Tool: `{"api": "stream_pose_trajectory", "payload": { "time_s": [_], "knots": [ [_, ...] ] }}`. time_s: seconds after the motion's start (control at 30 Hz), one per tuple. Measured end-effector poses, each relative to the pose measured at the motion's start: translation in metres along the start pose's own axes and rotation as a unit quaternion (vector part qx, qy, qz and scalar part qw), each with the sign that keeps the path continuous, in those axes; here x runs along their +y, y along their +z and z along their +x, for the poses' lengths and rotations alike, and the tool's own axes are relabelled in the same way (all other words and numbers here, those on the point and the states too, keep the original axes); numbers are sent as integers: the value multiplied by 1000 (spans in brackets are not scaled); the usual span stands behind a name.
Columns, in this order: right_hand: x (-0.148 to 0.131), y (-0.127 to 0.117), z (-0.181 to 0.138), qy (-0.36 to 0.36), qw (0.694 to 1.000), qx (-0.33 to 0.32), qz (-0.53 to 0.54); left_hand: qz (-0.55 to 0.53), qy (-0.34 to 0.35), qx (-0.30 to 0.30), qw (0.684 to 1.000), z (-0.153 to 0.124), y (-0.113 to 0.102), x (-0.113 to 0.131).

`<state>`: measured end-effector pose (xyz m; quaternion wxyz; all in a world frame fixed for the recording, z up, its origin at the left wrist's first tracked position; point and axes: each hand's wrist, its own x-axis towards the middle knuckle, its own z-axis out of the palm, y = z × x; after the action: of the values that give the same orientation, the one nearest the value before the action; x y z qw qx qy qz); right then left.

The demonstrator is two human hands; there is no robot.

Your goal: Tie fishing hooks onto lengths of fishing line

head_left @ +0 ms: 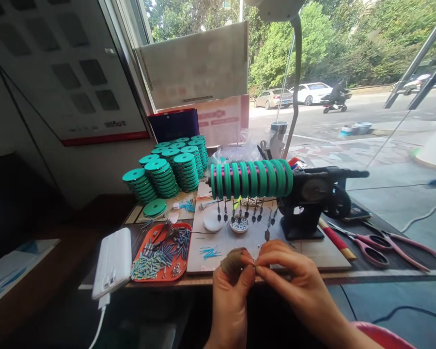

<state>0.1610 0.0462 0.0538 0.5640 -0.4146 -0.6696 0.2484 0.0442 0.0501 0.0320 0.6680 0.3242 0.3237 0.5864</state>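
Close together at the front edge of the board, my left hand (234, 274) and my right hand (292, 271) pinch at the same spot. What lies between the fingertips is too small to make out. A brownish wrap covers a finger of my left hand. Just beyond them, a row of green spools (254, 178) with purplish line sits on the shaft of a black winding machine (312, 189). Small dark pieces (247, 213) dangle from the spools on thin lines. Below these stands a little bowl (239, 224) of white beads, beside a white dish (212, 221).
An orange tray (187, 268) of small tubes and metal bits lies left, near a white power bank (112, 261). Stacked green spools (162, 178) stand behind. Pink-handled scissors (372, 252) and pliers (409, 247) lie right. Blue thin pieces (210, 252) rest on the board (225, 242).
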Motion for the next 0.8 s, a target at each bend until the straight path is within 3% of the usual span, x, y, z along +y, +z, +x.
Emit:
{"api": "stream_pose_trajectory", "payload": {
  "time_s": [0.13, 0.4, 0.53, 0.67, 0.8],
  "knots": [
    [0, 0, 0, 4, 1000, -6, -17, -11, -1, -15, 1000, 2, -3, -2],
    [-6, -11, 3, -57, 980, -70, -175, -43, -35, -24, 998, 0, -1, 2],
    [-5, -14, 3, -62, 974, -97, -194, -33, -41, -43, 998, 0, -4, 3],
    [-5, -17, 4, -53, 965, -153, -208, -39, -88, -84, 992, -1, -9, 6],
    [-4, -18, 6, -35, 960, -200, -195, -53, -111, -85, 989, 0, -10, 7]
  ]
}}
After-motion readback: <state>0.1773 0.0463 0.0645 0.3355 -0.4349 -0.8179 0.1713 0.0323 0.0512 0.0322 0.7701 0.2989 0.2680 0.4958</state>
